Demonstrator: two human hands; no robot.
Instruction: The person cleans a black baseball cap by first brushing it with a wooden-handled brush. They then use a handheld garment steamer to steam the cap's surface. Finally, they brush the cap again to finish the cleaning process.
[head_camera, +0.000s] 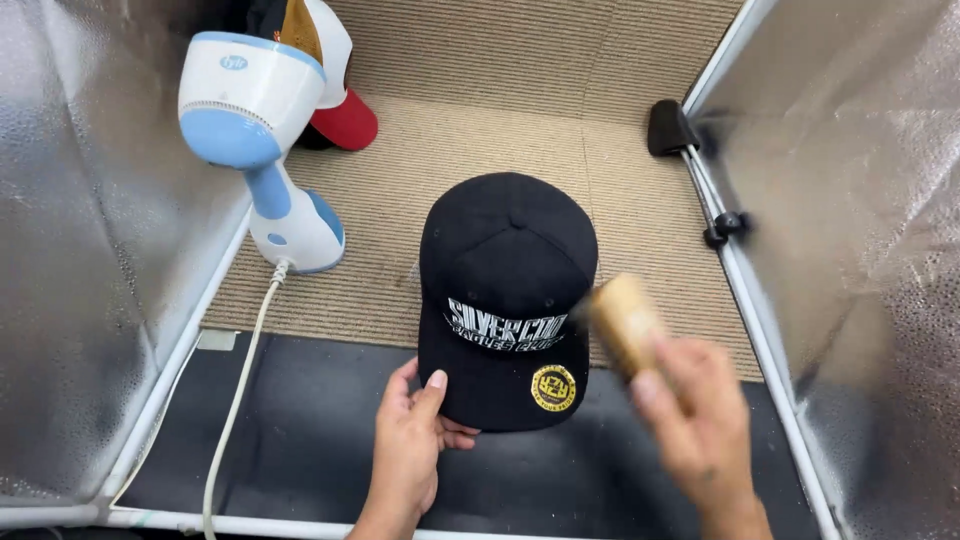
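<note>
Hands (410, 455) on black cap (508, 270)

Single head-worn view, looking steeply down and forward from above the person's own hands into a foil-walled booth. Close range: left hand (408, 450) and right hand (700, 430) enter at the bottom edge, cap (505, 270) near centre, steamer (262, 140) upper left. No second view shares the scene.
</note>
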